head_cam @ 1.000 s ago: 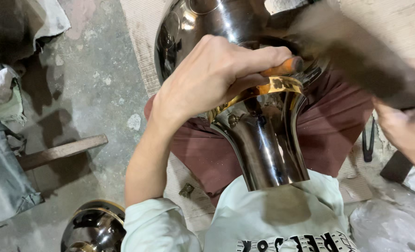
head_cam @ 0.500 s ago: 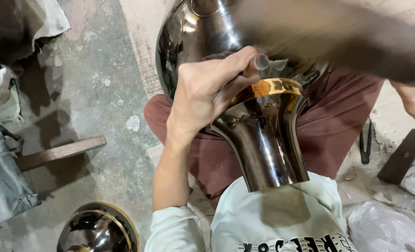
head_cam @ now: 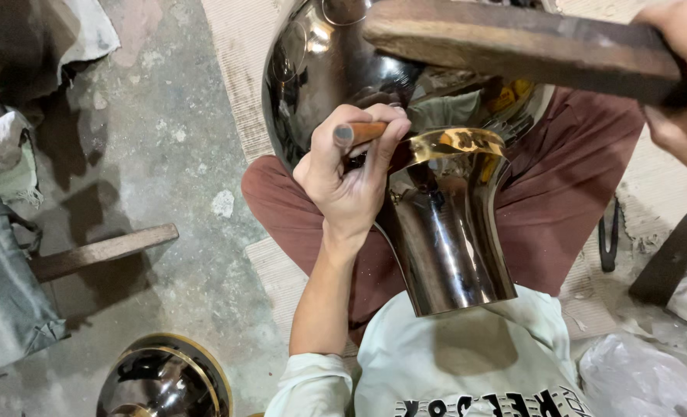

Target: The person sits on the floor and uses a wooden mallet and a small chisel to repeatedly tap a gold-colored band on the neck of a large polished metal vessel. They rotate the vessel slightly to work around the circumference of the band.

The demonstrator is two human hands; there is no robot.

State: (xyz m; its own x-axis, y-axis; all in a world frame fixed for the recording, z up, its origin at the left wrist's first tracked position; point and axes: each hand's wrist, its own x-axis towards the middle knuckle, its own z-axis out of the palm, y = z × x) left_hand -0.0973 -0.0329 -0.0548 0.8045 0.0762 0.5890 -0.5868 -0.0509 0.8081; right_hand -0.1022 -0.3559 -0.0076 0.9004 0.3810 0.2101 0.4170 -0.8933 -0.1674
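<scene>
Nearest, a pale printed shirt (head_cam: pixel 467 363) fills the bottom edge, and a second polished vessel (head_cam: pixel 162 378) sits on the concrete floor (head_cam: pixel 166 154) at near left, cut off by the frame.

Just beyond, the shiny metal vessel (head_cam: pixel 444 239) lies across our lap on maroon trousers (head_cam: pixel 575 193), flared neck toward us, round body away. We judge the lap serves to cradle it so it cannot roll.

Our left hand (head_cam: pixel 351 177) is closed around a chisel-like tool (head_cam: pixel 359 133) with an orange-brown shaft, blunt end up, working end at the brass-coloured collar (head_cam: pixel 455 143). The tip itself is hidden behind the fingers.

Farther, our right hand (head_cam: pixel 679 85) is wrapped around one end of a wooden mallet (head_cam: pixel 513 42), held above the tool, likely poised to strike it. The hand is partly out of frame.

Left, a wooden bar (head_cam: pixel 100 251) lies on the floor beside cloth bundles (head_cam: pixel 3 139). Right, dark pliers-like tool (head_cam: pixel 607 239), hard to identify.
</scene>
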